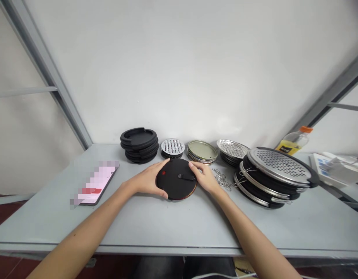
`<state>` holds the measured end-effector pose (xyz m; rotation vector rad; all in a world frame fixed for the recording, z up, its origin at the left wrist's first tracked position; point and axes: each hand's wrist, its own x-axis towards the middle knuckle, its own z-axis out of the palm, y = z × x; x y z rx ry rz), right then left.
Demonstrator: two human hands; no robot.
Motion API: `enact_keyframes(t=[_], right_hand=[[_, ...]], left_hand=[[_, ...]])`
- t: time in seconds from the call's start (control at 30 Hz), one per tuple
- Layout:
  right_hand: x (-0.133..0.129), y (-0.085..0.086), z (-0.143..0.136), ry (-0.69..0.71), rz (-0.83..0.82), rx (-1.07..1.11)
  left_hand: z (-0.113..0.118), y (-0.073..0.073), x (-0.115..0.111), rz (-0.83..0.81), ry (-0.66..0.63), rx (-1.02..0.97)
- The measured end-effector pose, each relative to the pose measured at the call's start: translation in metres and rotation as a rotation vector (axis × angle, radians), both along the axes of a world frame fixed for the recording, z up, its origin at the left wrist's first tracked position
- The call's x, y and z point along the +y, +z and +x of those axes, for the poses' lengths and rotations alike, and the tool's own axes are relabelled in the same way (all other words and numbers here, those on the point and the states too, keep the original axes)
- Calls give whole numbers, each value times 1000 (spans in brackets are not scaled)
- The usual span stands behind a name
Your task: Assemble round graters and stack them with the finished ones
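Observation:
A round black disc [175, 184] with a small red mark and a short dark clip on its top is in front of me, low over the table. My left hand [149, 179] grips its left edge, thumb at the front rim and fingers round the back. On the right side, my right hand [204, 177] holds the rim with the thumb on top; its other fingers are partly hidden. Just behind the disc stands a small stack topped by a perforated metal plate [173, 146]. Thin wire clips [221, 179] lie in a loose pile beside my right hand.
Along the wall stand stacked black rings [139, 137], greenish round lids [202, 150] and perforated metal discs [231, 148]. A tall stack of assembled black-rimmed grates [279, 164] is at right, with a bottle [296, 141] behind it. A phone [99, 184] lies at left.

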<state>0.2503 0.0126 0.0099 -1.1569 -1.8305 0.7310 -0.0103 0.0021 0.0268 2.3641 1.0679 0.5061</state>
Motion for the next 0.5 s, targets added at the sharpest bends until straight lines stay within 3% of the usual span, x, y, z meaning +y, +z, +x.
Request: enact_keyframes(t=[0.17, 0.5], right_hand=[[6, -10, 3, -48, 61, -147], [10, -21, 7, 54, 8, -374]], left_hand=[[-1, -4, 2, -16, 31, 23], [-3, -6, 4, -24, 52, 71]])
